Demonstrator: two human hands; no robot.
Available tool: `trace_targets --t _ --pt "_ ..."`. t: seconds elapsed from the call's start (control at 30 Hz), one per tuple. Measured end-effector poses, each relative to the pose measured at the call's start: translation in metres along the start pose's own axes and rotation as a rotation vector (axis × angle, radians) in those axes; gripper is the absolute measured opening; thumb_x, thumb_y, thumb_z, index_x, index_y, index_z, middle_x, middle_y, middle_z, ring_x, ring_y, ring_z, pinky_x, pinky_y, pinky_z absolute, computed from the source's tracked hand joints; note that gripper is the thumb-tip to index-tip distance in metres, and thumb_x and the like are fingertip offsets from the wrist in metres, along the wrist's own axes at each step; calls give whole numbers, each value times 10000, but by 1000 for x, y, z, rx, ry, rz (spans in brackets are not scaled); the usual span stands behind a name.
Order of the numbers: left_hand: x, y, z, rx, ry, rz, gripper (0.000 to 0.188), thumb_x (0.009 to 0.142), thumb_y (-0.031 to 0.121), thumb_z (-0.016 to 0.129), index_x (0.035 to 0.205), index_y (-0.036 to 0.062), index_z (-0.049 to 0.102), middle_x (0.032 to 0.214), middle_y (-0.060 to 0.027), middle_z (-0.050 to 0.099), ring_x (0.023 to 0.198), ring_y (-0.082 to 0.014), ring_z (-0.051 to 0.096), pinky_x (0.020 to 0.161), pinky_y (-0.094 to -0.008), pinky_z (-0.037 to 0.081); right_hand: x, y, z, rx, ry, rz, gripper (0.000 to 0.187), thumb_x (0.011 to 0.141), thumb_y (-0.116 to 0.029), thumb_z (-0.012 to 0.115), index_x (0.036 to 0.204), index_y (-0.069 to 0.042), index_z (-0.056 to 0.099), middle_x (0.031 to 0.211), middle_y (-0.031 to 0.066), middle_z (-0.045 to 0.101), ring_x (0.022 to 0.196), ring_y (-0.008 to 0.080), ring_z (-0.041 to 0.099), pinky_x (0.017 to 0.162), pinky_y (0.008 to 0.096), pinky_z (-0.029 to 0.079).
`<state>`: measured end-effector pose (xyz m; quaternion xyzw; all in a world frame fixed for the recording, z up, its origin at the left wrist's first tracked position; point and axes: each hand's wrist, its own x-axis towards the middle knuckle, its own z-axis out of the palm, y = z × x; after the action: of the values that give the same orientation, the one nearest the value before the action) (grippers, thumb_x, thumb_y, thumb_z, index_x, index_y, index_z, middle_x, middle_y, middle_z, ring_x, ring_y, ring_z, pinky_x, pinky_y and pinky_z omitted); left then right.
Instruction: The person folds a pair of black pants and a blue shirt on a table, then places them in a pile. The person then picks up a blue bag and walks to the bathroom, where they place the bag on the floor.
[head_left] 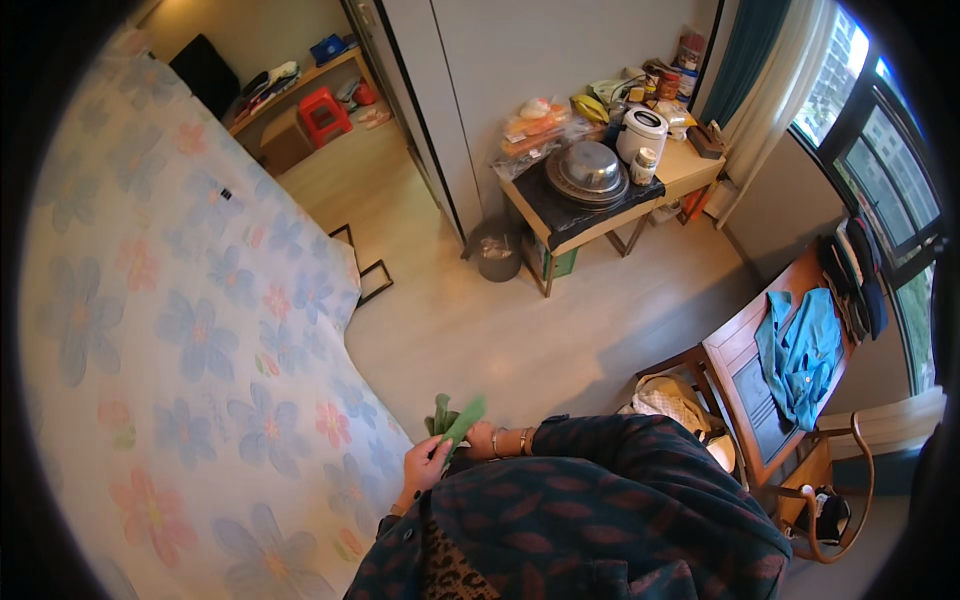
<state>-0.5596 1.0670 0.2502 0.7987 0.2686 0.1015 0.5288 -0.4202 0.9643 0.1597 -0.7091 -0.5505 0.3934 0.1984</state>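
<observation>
Close in front of my body, my left hand (428,464) pinches a green, soft-looking piece (464,420) with several flaps standing up from it. It could be cloth or a glove; its exact kind is too small to tell. My right hand (482,440) is right beside it, with a bracelet at the wrist. Its fingers are partly hidden behind the green piece, and it seems to grip the same piece. Both forearms are in dark, leaf-patterned sleeves. The bed with a flowered cover (215,340) lies just left of my hands.
A table (590,228) against the far wall bears a covered pan (588,172), a white rice cooker (642,134) and food bags. Beside it stands a dark bin (496,250). At right, a blue garment (802,350) lies on a wooden table near a chair (862,480).
</observation>
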Motion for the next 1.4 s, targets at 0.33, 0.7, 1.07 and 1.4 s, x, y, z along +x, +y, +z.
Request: trace_targets --t 0.33,0.7,1.07,1.4 --pt "169 -19 -60 -47 -135 12 234 938 206 658 1061 15 715 789 -29 690 665 -88 566 592 -275 449 112 57 -85 34 273 190 567 839 -334 653 1282 -22 487 1153 275 591 1027 453 604 861 524 505" --pt "315 -42 -129 48 -272 329 196 884 168 675 994 7 698 863 -156 700 727 -292 664 654 -340 507 225 17 -181 218 612 -316 341 787 -137 690 1106 -57 602 1344 182 486 1048 401 597 869 447 508" --pt "416 -73 -179 -11 -113 92 232 895 188 684 1026 -3 697 899 -164 696 788 -244 672 693 -316 507 363 100 -249 -195 -60 88 378 796 -426 663 948 -86 727 954 187 674 938 372 632 828 451 517" --pt "541 -44 -191 -43 128 5 204 899 170 685 1027 12 702 857 -121 685 722 -197 624 660 -300 484 482 151 -375 -180 -167 -40 239 843 -307 602 848 -83 686 830 174 678 808 388 642 732 487 511"
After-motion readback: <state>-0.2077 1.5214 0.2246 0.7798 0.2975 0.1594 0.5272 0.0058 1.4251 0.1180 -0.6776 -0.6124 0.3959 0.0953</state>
